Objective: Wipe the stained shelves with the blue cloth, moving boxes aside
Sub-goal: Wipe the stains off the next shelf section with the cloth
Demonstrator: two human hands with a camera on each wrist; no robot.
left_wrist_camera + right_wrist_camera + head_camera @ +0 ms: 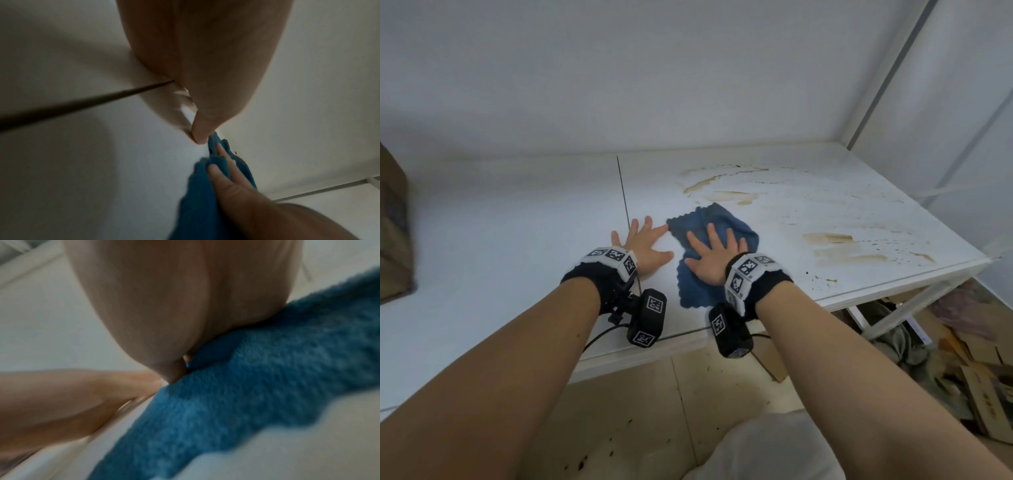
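A blue cloth (700,284) lies flat on the white shelf (517,240), just left of the brown stains (828,238). My right hand (714,257) presses down on the cloth with straight, spread fingers. My left hand (643,245) rests flat on the bare shelf beside it, its fingertips near the cloth's left edge. In the left wrist view the cloth (197,203) shows under the right hand (230,183). The right wrist view is blurred and shows the cloth (236,395) below my palm.
More brown stains (722,186) streak the shelf's back and right part. A cardboard box (393,226) stands at the far left. A dark seam (624,192) splits the shelf panels. Flattened cardboard and rags (945,349) lie on the floor under the right end.
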